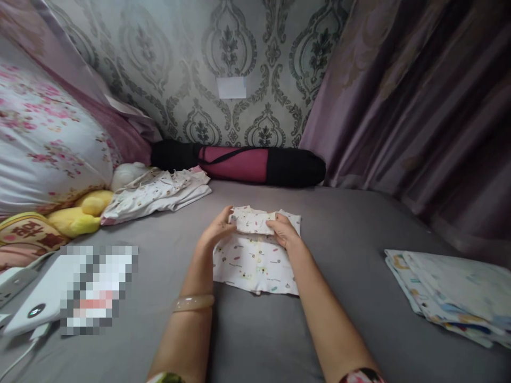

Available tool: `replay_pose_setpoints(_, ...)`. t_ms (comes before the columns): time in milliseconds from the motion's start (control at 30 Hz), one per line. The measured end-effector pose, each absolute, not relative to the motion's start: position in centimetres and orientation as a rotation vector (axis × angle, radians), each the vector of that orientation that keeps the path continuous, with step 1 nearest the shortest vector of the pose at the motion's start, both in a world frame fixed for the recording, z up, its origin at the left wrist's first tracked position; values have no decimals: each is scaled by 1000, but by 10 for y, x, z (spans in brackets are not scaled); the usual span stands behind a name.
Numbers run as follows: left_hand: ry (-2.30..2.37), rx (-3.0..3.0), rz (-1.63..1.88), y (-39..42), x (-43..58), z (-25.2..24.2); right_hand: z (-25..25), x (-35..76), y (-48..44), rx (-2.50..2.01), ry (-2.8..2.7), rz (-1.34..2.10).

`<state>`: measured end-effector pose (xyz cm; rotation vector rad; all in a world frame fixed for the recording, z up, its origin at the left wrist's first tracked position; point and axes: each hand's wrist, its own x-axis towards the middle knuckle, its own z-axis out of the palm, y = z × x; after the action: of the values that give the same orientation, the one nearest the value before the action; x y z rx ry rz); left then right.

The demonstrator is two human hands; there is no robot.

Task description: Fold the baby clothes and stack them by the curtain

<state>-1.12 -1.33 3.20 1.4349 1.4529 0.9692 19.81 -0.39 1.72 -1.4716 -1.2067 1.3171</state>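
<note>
A small white printed baby garment (255,260) lies flat on the grey bed sheet (343,229) in front of me. My left hand (217,229) pinches the garment's upper left edge, fingers closed on the fabric. My right hand (284,231) grips the upper right part of the same garment, holding a folded-over strip of it between the hands. A pale bangle (194,303) sits on my left wrist.
A pile of unfolded white printed clothes (159,191) lies at the back left beside a yellow plush toy (80,213) and a floral pillow (43,143). Folded printed cloths (451,292) are stacked at right. A black and pink rolled bag (239,162) lies along the wall. A white power bank (35,303) is at left.
</note>
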Motion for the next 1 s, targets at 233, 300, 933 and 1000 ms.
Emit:
replay_pose_setpoints(233, 1678, 1827, 602, -12, -3, 18, 16, 216, 2, -1697, -1552, 852)
replay_pose_setpoints(300, 1680, 1905, 500, -12, -5, 20, 15, 216, 0, -1776, -1654, 750)
replay_pose_setpoints(933, 1563, 1638, 885, -17, -7, 40, 13, 167, -36, -1746, -2258, 271)
replay_pose_setpoints(1000, 1552, 1654, 901, -18, -1, 42, 8, 164, -37, -1739, -2286, 307)
